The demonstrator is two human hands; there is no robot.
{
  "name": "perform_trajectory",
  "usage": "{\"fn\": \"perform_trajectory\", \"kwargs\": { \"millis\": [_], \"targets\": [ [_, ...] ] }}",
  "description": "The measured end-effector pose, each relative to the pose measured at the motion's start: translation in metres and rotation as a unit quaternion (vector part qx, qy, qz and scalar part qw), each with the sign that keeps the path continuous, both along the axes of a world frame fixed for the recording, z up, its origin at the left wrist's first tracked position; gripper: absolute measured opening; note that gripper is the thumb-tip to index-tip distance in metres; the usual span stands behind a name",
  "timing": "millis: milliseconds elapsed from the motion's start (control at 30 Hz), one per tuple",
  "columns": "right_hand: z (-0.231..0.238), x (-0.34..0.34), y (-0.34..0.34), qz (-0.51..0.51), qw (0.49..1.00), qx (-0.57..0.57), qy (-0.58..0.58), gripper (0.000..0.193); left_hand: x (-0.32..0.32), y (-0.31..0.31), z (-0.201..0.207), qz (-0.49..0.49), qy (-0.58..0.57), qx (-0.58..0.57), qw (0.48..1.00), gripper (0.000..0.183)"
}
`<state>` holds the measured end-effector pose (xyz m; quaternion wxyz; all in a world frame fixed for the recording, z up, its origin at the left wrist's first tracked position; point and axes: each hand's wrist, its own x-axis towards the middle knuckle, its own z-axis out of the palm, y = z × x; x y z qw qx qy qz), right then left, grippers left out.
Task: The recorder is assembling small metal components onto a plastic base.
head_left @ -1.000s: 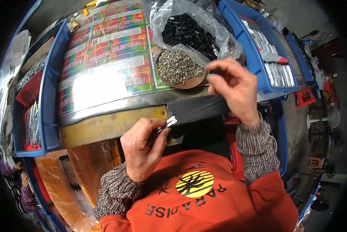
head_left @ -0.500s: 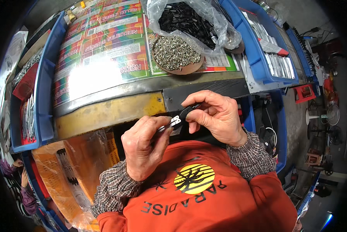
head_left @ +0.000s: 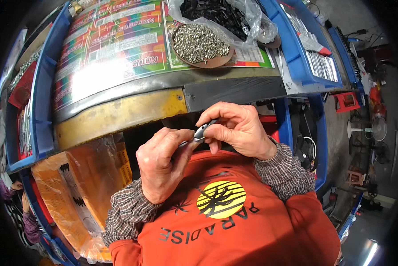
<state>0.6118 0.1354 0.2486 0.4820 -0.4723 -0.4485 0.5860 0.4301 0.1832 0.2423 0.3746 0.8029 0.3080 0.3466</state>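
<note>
Both your hands were bunched up close to your chest, just below the front edge of the workbench (head_left: pixel 119 113). Your left hand (head_left: pixel 161 166) had its fingers curled shut around a thin metal piece, with only the tip poking out toward the other hand, so I couldn't tell much about its shape. Your right hand (head_left: pixel 236 128) was pinching a small dark-and-silver part (head_left: pixel 202 131) between thumb and forefinger, fingertips pressed tight on it, and that part sat right where the two hands met, touching the tip coming out of your left fist. Up on the bench, well apart from your hands, there was a round brown dish (head_left: pixel 202 46) heaped with small shiny metal bits, and right behind it a clear plastic bag (head_left: pixel 248 20) stuffed with black pieces, the two touching. They sat on a colourful printed sheet (head_left: pixel 110 48) covering most of the benchtop. A blue tray (head_left: pixel 303 66) off to your right held rows of flat silver parts, and another blue tray (head_left: pixel 41 102) ran along your left. Down by your left elbow was an orange plastic bag (head_left: pixel 74 186), crinkled and glossy. You had on an orange shirt over checked sleeves.
</note>
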Motion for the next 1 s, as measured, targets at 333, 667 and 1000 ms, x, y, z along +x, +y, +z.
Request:
{"fn": "perform_trajectory", "kwargs": {
  "millis": [333, 667, 1000],
  "targets": [
    [-0.021, -0.002, -0.006, 0.053, 0.998, 0.012, 0.01, 0.01, -0.003, -0.015, -0.022, 0.004, -0.01, 0.009, 1.0, 0.022],
    [-0.028, -0.001, -0.014, 0.072, 0.996, -0.007, -0.047, 0.015, -0.009, -0.014, -0.034, -0.023, 0.003, 0.015, 1.0, 0.022],
    [-0.036, -0.003, -0.022, 0.078, 0.977, 0.078, -0.181, 0.018, -0.007, -0.023, -0.044, -0.012, -0.015, 0.025, 1.0, 0.022]
  ]
}}
